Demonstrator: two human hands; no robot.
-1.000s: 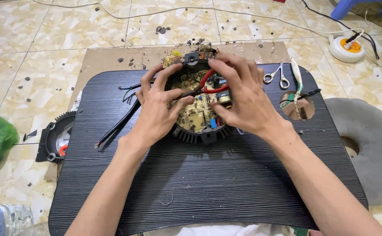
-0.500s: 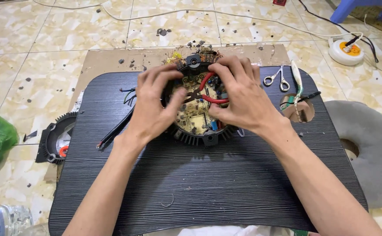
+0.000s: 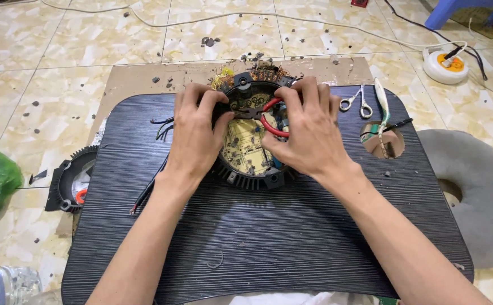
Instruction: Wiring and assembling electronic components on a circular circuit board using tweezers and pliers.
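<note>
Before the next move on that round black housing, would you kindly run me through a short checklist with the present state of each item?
1. Both hands on the part: ok. Left hand and right hand grip the round black housing from either side.
2. Housing supported: ok, it rests on the black ribbed board.
3. Circuit board exposed: ok.
4. Red wire clear of fingers: not ok, it runs under the right fingertips.
5. Scissors within reach: ok, beside the right hand.
6. Fasteners all removed: cannot tell.
</note>
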